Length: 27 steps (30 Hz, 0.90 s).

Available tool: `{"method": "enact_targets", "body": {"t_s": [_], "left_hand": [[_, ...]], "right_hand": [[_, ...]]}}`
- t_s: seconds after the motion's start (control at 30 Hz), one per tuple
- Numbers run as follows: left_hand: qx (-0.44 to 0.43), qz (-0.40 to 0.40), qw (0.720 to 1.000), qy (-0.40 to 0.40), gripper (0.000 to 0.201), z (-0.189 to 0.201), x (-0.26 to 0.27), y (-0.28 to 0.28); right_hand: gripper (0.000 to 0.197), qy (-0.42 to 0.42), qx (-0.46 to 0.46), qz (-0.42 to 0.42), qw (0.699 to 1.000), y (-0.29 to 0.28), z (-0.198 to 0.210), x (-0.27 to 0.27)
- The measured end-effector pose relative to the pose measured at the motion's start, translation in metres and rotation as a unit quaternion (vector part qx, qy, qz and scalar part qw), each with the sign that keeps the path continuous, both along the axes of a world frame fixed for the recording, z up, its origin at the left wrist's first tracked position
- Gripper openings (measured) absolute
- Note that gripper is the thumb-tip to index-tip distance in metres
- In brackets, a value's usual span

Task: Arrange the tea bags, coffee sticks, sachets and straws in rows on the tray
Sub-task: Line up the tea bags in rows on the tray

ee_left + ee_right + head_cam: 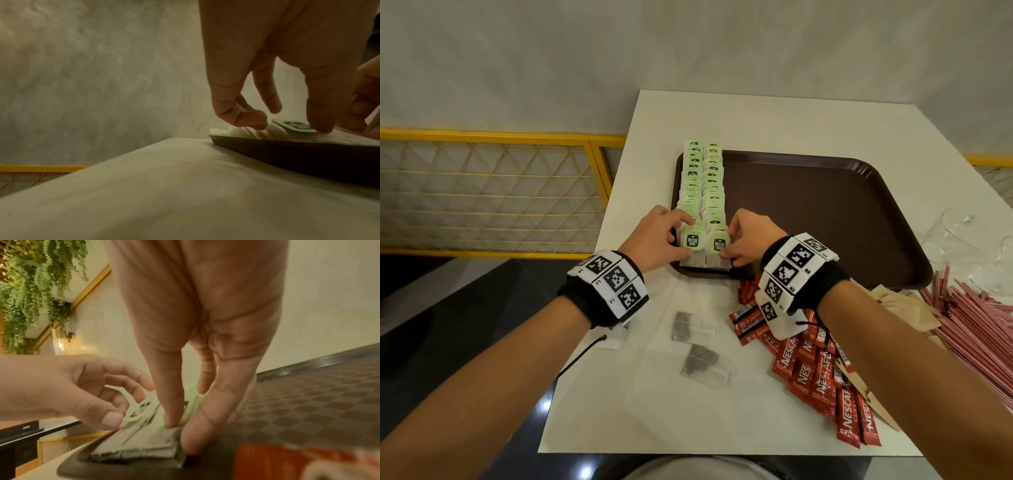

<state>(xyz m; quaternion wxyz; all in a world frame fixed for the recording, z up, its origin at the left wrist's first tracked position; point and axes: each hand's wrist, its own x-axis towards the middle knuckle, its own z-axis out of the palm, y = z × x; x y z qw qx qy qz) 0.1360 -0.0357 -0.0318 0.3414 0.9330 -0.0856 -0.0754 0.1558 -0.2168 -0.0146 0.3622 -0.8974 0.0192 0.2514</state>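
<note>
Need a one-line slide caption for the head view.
Both hands, left hand and right hand, square up two tea bag rows on the brown tray; coffee sticks wait alongside.

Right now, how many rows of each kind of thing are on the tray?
Tea bags: 2 rows
Coffee sticks: 0 rows
Sachets: 0 rows
Straws: 0 rows
Total: 2 rows on the tray
</note>
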Motion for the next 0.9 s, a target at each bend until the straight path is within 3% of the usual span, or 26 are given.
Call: {"method": "enact_targets", "body": {"t_s": [0.2, 0.3, 0.4, 0.47, 0.6, 0.73, 0.9], "left_hand": [[0.014, 0.005, 1.000, 0.020, 0.047, 0.001, -0.004, -0.004], [-0.006, 0.042, 0.999, 0.018, 0.055, 0.004, -0.005, -0.005], [-0.031, 0.069, 0.997, 0.031, 0.076, 0.010, -0.008, -0.008], [-0.047, 0.056, 0.994, 0.080, 0.086, 0.012, -0.012, -0.012], [-0.090, 0.029, 0.985, 0.144, 0.093, 0.007, -0.013, -0.019], [-0.098, 0.020, 0.985, 0.144, 0.093, 0.003, -0.012, -0.019], [-0.100, -0.008, 0.990, 0.102, 0.087, 0.003, -0.010, -0.011]], "right_hand": [[0.035, 0.022, 0.039, -0.021, 0.999, -0.001, -0.006, -0.005], [0.035, -0.003, 0.013, -0.011, 1.000, -0.003, -0.006, -0.006], [0.057, -0.032, -0.006, -0.005, 0.999, -0.002, -0.004, -0.006], [0.062, -0.007, 0.037, -0.019, 0.999, 0.002, -0.006, -0.006], [0.075, 0.015, 0.082, -0.008, 0.997, 0.014, -0.022, 0.001], [0.075, 0.007, 0.106, 0.012, 0.994, 0.016, -0.039, 0.012], [0.087, 0.003, 0.142, 0.028, 0.990, 0.008, -0.022, -0.001]]}}
